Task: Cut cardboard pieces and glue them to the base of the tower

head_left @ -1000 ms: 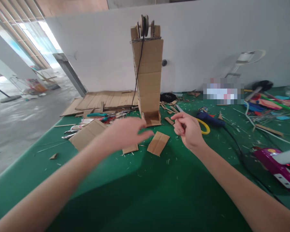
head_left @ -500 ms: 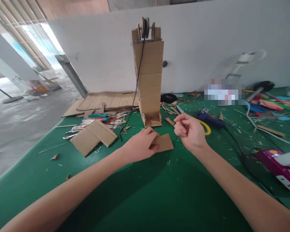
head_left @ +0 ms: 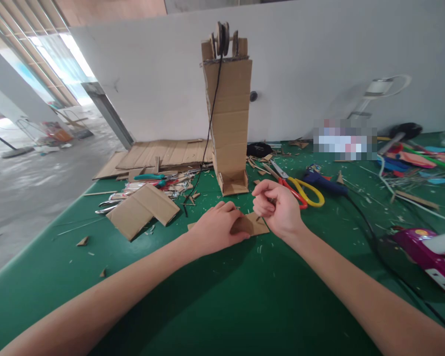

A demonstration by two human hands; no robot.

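A: Where is the cardboard piece (head_left: 252,225)?

B: Mid-worktop (head_left: 222,306), before the cardboard tower (head_left: 228,113). Left hand (head_left: 217,230) presses it flat, fingers spread; keep it firm. Right hand (head_left: 276,207) is curled just above; whether it holds anything, I cannot tell.

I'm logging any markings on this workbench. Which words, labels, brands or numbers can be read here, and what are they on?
No text can be read in this view.
The cardboard tower and the cardboard piece under the left hand show bare faces.
The pink and white object bears small dark marks, too small to read.
A patch by the wall is blurred out.
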